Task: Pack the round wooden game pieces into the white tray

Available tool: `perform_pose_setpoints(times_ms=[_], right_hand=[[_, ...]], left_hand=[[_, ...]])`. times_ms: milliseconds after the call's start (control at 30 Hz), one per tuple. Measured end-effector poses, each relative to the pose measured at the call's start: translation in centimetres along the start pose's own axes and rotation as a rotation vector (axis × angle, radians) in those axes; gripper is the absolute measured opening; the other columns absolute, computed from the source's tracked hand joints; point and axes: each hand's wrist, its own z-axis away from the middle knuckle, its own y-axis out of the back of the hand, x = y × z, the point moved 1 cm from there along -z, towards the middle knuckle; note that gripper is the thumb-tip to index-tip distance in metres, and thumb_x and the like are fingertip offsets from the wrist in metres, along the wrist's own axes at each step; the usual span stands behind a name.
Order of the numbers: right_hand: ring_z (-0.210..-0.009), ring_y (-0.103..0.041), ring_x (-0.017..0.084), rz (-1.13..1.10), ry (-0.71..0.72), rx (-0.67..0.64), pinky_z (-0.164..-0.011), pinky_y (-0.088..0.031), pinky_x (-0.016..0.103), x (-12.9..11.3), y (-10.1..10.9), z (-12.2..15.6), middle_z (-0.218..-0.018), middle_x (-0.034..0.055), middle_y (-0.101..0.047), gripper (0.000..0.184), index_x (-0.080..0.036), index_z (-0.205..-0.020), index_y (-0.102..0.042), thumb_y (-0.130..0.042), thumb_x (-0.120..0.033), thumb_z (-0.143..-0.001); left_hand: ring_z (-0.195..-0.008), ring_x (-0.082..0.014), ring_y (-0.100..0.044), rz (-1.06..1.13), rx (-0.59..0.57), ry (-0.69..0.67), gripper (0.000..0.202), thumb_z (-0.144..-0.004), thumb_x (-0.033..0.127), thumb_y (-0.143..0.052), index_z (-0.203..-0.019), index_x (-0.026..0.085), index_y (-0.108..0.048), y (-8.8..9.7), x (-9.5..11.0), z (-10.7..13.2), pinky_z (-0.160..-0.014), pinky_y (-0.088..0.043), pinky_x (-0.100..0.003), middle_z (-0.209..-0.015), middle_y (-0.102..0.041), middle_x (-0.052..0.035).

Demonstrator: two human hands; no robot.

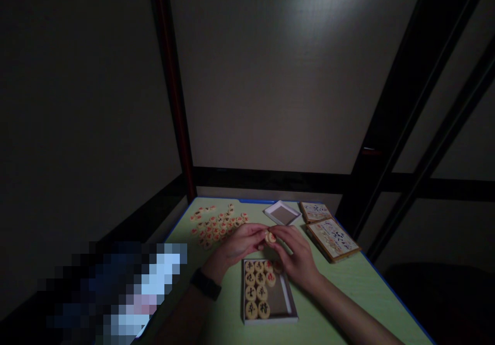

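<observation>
Small round pale wooden game disc (271, 237) with red mark, pinched between fingertips of left hand (236, 247) and right hand (297, 258), just above shallow white box (279, 299). Shows no long axis; faces marked side upward.

Pretty dim room overall. A plain pale wall (270, 87) is seen behind everything, lit only by a soft patch of light (305, 15) near the top. A thin red post (175, 92) is set at the table's back left corner, and thick black beams (402, 102) are slanted across the right side. A black rail (270, 179) is run along the foot of the wall. The table (344, 298) is covered in light green and edged in blue. The lower right is lost in shadow.
</observation>
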Motion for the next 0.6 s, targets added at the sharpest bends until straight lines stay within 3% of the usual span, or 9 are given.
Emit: perform_pose_setpoints(times_ms=[300,500,600], right_hand=[[-0.089,-0.065,0.022,0.147,0.175,-0.074,-0.077,-0.055,0.036,-0.4,0.5,-0.3,-0.103,0.0109,-0.071,0.029,-0.019,-0.124,-0.059,-0.053,-0.018,-0.095],[-0.088,-0.063,0.022,0.173,0.193,-0.144,-0.078,-0.054,0.036,-0.4,0.9,-0.8,-0.100,0.0101,-0.070,0.025,-0.019,-0.121,-0.055,-0.051,-0.019,-0.097],[-0.086,-0.063,0.021,0.159,0.099,-0.244,-0.078,-0.052,0.034,-0.8,2.1,-1.6,-0.097,0.0089,-0.069,0.019,-0.019,-0.115,-0.056,-0.051,-0.023,-0.098]], left_hand=[[-0.071,-0.0104,-0.057,-0.072,0.052,-0.028,0.048,-0.063,0.042,-0.089,-0.092,0.015,-0.063,0.1,-0.1,0.0,-0.064,-0.037,-0.022,-0.077,-0.063,-0.0004],[-0.071,-0.0104,-0.057,-0.150,0.054,-0.019,0.050,-0.065,0.047,-0.086,-0.096,0.015,-0.063,0.5,-0.3,-0.2,-0.065,-0.039,-0.022,-0.076,-0.063,-0.0004],[-0.067,-0.0097,-0.055,-0.278,0.076,-0.043,0.052,-0.067,0.054,-0.082,-0.094,0.014,-0.064,0.8,-0.1,-0.4,-0.062,-0.039,-0.022,-0.078,-0.064,-0.0013]])
